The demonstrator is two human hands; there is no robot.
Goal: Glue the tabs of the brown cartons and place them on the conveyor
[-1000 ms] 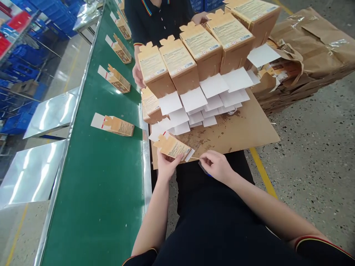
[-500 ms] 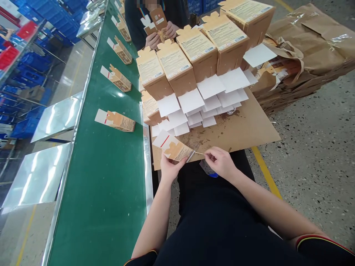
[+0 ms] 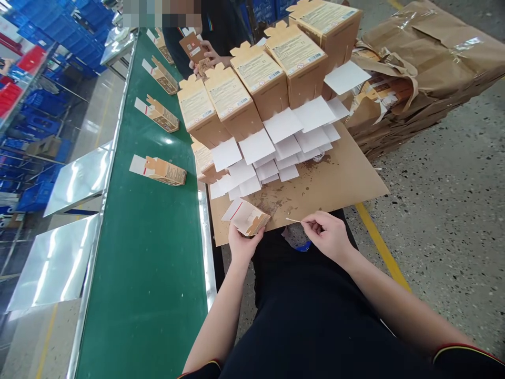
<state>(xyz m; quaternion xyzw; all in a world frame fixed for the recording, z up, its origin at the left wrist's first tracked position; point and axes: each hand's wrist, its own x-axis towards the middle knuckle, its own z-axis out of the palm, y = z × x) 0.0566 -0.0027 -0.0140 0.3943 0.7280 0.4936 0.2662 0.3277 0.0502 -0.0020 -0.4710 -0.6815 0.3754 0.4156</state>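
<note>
My left hand [image 3: 241,243] is closed around a small cardboard box [image 3: 252,220], held tilted above the near edge of the work board. The box's white flap with a red line stands open toward the upper left. Between the thumb and fingers of my right hand [image 3: 325,236] is a thin pale stick, which looks like a cotton swab [image 3: 294,220]. Its tip points left at the box, with a gap between them. Just beyond my hands, larger stacked cartons [image 3: 258,79] with white flaps [image 3: 256,146] hanging out rest on the brown cardboard sheet [image 3: 335,173].
To the left runs a green conveyor belt [image 3: 158,273] carrying several open boxes [image 3: 165,171] in a row. A co-worker's hand [image 3: 211,54] holds a brown box at the far side. Paper-wrapped bundles [image 3: 445,58] are piled at the right. Dark wet-looking spots mark the cardboard sheet.
The box in my left hand has turned, showing another side. My right hand has drawn the swab away from it, to the right. The co-worker's brown box has moved, and the view has shifted slightly.
</note>
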